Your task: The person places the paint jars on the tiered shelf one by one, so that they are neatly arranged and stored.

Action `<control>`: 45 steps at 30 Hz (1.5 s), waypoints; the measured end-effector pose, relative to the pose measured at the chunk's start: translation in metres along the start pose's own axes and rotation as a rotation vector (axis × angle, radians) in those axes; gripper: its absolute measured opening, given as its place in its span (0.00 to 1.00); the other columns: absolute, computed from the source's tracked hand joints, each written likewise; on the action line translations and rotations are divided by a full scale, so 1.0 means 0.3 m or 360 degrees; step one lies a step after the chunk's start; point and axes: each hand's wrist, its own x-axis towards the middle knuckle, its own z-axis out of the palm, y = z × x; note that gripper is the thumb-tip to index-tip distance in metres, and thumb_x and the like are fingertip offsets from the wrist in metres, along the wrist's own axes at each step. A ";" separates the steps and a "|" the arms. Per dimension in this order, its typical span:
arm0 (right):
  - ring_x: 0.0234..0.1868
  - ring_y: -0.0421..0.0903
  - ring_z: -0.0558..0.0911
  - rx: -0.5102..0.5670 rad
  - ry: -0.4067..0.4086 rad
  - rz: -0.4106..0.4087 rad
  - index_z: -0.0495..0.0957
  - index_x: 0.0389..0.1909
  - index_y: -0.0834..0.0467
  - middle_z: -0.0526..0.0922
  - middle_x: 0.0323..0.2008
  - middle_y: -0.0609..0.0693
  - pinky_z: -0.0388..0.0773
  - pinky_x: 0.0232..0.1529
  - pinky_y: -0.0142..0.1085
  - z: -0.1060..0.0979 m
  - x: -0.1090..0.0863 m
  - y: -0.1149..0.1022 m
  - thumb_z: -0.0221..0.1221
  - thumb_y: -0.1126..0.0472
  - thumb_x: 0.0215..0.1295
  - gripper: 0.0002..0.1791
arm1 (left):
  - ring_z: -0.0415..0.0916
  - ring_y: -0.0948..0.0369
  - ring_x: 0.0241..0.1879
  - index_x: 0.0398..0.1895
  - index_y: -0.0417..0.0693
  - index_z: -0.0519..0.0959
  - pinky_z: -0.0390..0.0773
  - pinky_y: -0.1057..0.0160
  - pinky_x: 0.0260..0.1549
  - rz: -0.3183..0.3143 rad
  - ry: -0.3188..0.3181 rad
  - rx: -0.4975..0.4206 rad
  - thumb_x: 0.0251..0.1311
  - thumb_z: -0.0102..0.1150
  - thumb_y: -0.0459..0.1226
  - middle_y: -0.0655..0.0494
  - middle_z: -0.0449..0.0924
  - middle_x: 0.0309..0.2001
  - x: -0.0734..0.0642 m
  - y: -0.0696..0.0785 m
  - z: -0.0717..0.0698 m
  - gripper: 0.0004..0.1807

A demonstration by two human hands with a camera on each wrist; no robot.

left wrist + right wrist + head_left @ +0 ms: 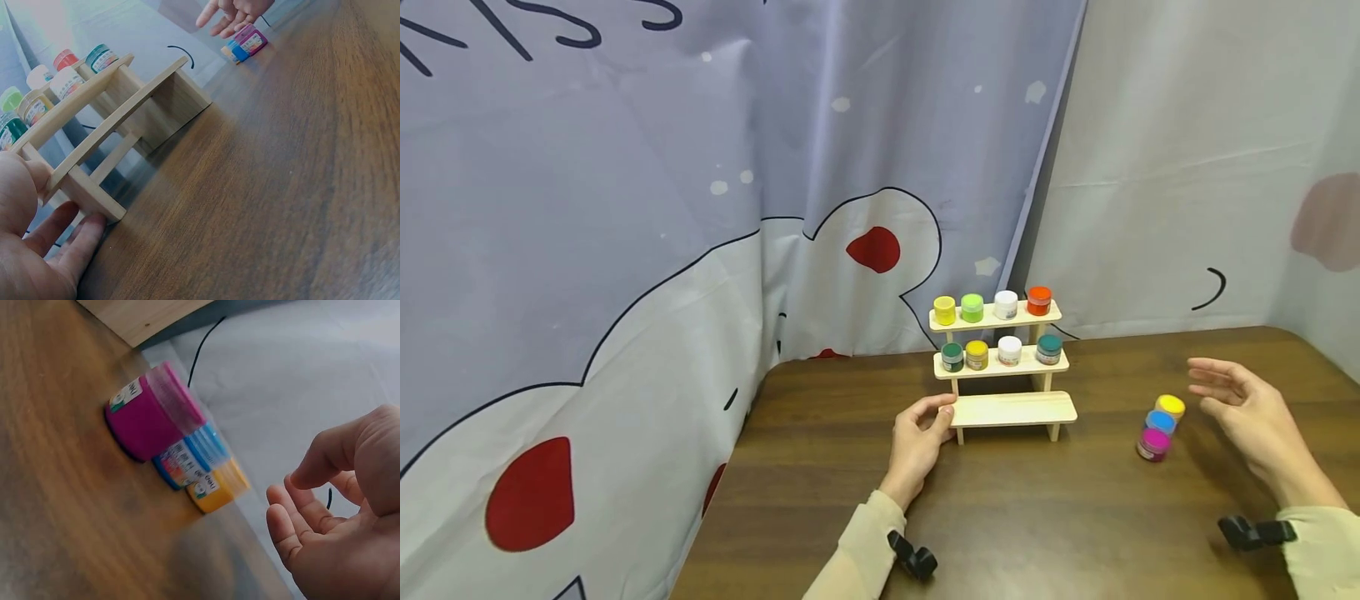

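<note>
A three-step wooden display stand (1015, 408) stands on the table with small paint jars on its upper two steps; the lowest step is bare. My left hand (917, 442) grips the left end of that lowest step, thumb on the board and fingers around the side leg in the left wrist view. To the right, a magenta jar (1153, 445), a blue jar (1161, 422) and a yellow jar (1170, 407) stand in a close row. My right hand (1255, 417) hovers just right of them, fingers loosely bent and holding nothing.
The middle step carries a dark green jar (952, 357), an ochre one (977, 355), a white one (1009, 351) and a teal one (1048, 349). On the top step, several more end with an orange-red jar (1039, 301). A printed curtain (850, 125) hangs behind the brown table (1000, 517).
</note>
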 end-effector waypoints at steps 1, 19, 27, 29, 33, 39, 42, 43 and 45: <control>0.50 0.19 0.83 0.0015 -0.0013 -0.0002 0.80 0.66 0.40 0.81 0.54 0.19 0.80 0.45 0.15 0.001 -0.001 0.004 0.56 0.82 0.75 0.35 | 0.89 0.55 0.52 0.57 0.45 0.91 0.92 0.51 0.53 -0.0002 0.0000 -0.0001 0.78 0.68 0.32 0.47 0.87 0.61 0.001 -0.001 -0.001 0.10; 0.53 0.22 0.75 -0.0249 -0.0305 0.0039 0.68 0.78 0.64 0.74 0.58 0.25 0.78 0.47 0.17 0.015 -0.033 0.102 0.63 0.76 0.76 0.32 | 0.89 0.55 0.52 0.57 0.45 0.91 0.92 0.52 0.53 -0.0015 -0.0026 -0.0037 0.78 0.68 0.32 0.47 0.86 0.62 0.003 -0.005 0.010 0.10; 0.52 0.17 0.73 -0.0407 -0.0325 0.0044 0.65 0.78 0.72 0.76 0.57 0.30 0.72 0.46 0.15 0.008 -0.037 0.103 0.68 0.73 0.74 0.36 | 0.89 0.55 0.52 0.57 0.44 0.91 0.91 0.51 0.54 -0.0009 -0.0036 -0.0025 0.78 0.68 0.33 0.47 0.86 0.62 0.001 -0.001 0.019 0.10; 0.51 0.17 0.73 -0.0433 -0.0323 0.0043 0.66 0.78 0.72 0.77 0.57 0.33 0.73 0.46 0.15 0.010 -0.037 0.103 0.68 0.72 0.75 0.36 | 0.89 0.55 0.52 0.57 0.44 0.91 0.92 0.51 0.54 -0.0008 -0.0036 -0.0022 0.78 0.68 0.33 0.47 0.87 0.62 0.001 0.000 0.019 0.10; 0.50 0.19 0.75 -0.0447 -0.0299 0.0031 0.67 0.78 0.72 0.79 0.57 0.33 0.73 0.45 0.15 0.014 -0.039 0.099 0.69 0.70 0.75 0.35 | 0.88 0.56 0.51 0.57 0.45 0.91 0.92 0.51 0.54 -0.0009 -0.0035 -0.0015 0.78 0.68 0.33 0.47 0.87 0.61 -0.001 0.002 0.020 0.10; 0.51 0.20 0.76 -0.0362 -0.0280 0.0005 0.68 0.77 0.70 0.77 0.54 0.22 0.74 0.46 0.15 0.012 -0.038 0.101 0.68 0.72 0.76 0.33 | 0.88 0.56 0.51 0.56 0.46 0.92 0.92 0.53 0.53 -0.0013 -0.0033 -0.0018 0.78 0.68 0.34 0.48 0.87 0.62 -0.001 0.005 0.018 0.10; 0.51 0.21 0.77 -0.0323 -0.0282 0.0013 0.68 0.77 0.70 0.78 0.53 0.22 0.75 0.46 0.16 0.015 -0.032 0.099 0.68 0.71 0.77 0.32 | 0.89 0.56 0.52 0.57 0.46 0.92 0.92 0.53 0.53 -0.0018 -0.0029 -0.0017 0.78 0.68 0.33 0.48 0.87 0.62 -0.001 0.004 0.011 0.10; 0.51 0.22 0.77 -0.0323 -0.0288 0.0018 0.68 0.77 0.71 0.78 0.53 0.23 0.76 0.46 0.16 0.018 -0.028 0.097 0.68 0.70 0.77 0.33 | 0.89 0.55 0.52 0.57 0.46 0.92 0.92 0.53 0.53 -0.0018 -0.0022 -0.0013 0.78 0.68 0.33 0.48 0.87 0.62 -0.001 0.004 0.008 0.10; 0.50 0.22 0.77 -0.0348 -0.0297 0.0021 0.67 0.77 0.72 0.79 0.54 0.26 0.76 0.46 0.16 0.025 -0.020 0.091 0.68 0.69 0.77 0.33 | 0.89 0.55 0.53 0.57 0.46 0.91 0.92 0.53 0.53 -0.0014 -0.0007 -0.0009 0.78 0.68 0.33 0.47 0.87 0.62 -0.001 0.006 0.001 0.10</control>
